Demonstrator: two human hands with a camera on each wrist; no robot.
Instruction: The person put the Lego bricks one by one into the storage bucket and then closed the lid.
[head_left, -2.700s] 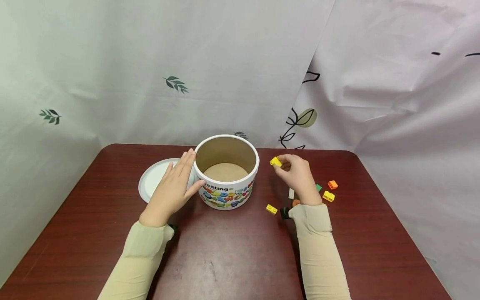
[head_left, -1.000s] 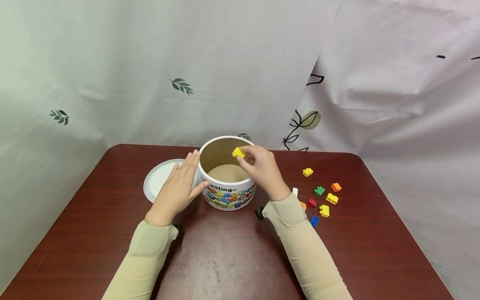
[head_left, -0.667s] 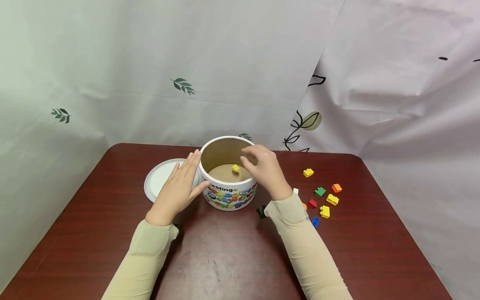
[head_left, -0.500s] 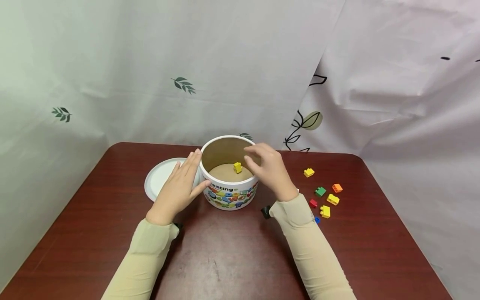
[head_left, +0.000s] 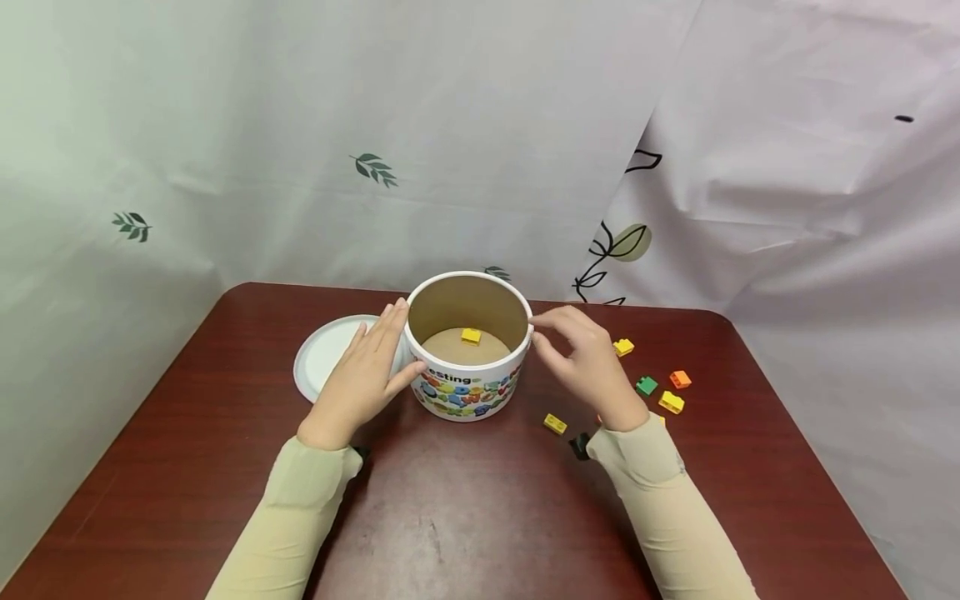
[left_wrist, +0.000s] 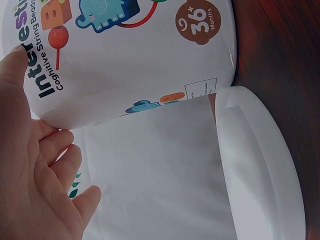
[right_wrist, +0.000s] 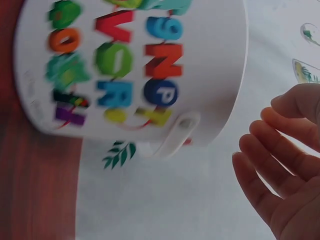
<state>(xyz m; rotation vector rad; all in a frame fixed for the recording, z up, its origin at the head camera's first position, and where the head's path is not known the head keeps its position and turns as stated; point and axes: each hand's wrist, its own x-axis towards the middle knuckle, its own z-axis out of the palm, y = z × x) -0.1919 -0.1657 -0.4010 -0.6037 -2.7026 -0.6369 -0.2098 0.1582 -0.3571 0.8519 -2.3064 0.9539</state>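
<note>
A round white bucket (head_left: 467, 398) with colourful printed letters stands uncovered on the table. On its floor lies one yellow building brick (head_left: 471, 337). My left hand (head_left: 362, 375) rests against the bucket's left rim with fingers straight; in the left wrist view the thumb and fingertips touch its printed wall. Just off the right rim is my right hand (head_left: 581, 358), its fingers loosely bent and nothing between them. The right wrist view shows those fingers (right_wrist: 270, 160) apart from the bucket wall, beside a white handle hinge (right_wrist: 177, 135).
A white lid (head_left: 318, 354) lies left of the bucket, partly behind my left hand. To the right are loose bricks: green (head_left: 647, 386), orange (head_left: 680, 380), yellow (head_left: 671, 402) and another yellow one (head_left: 555, 424) nearer the bucket. My right forearm hides several others. A patterned cloth hangs behind the table.
My right hand carried the yellow brick over the bucket and let it go; the brick dropped to the bucket's floor. The hand then drew back right, past the rim. My left hand stayed at the bucket.
</note>
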